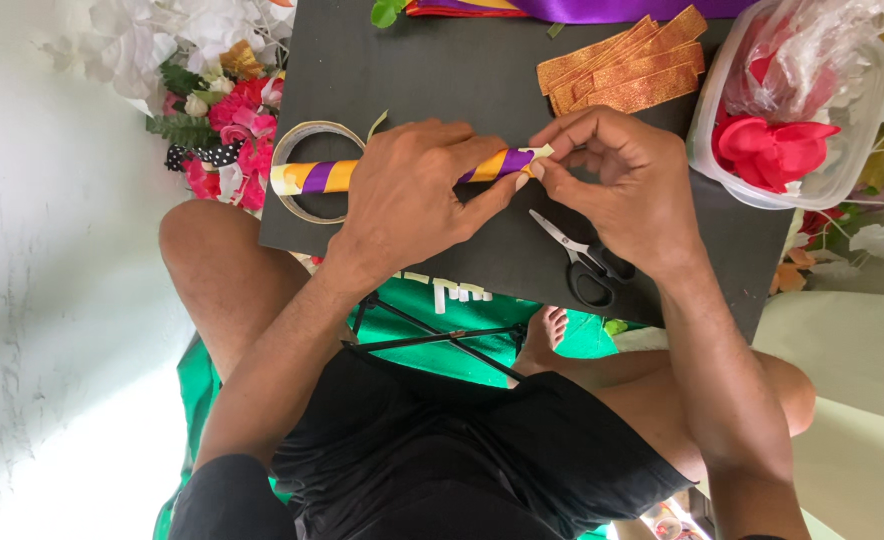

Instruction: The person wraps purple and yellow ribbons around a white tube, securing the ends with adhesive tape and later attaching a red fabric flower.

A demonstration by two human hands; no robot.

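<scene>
On the black board [432,70] laid across the person's lap, the left hand [412,195] wraps over the middle of a rolled tube [327,176] striped in purple, orange and pale yellow, its fingers curled down and the thumb stretched along the tube toward the right end. At that end the right hand [617,185] pinches the tube's tip between thumb and forefinger, the other fingers bent loosely above. The tube lies crosswise on the board, its left end resting over a roll of clear tape [307,135] with a loose tab sticking up. Just below the right hand, a pair of black-handled scissors [582,260] lies shut on the board, blades pointing up and left. Farther up sits a stack of glittery orange strips [627,65], and beyond it a purple ribbon [612,10] at the board's far edge. To the right stands a clear plastic tub [842,170] holding red fabric petals [772,145]. Left of the board lies a heap of artificial flowers [232,110], pink, red and white.
</scene>
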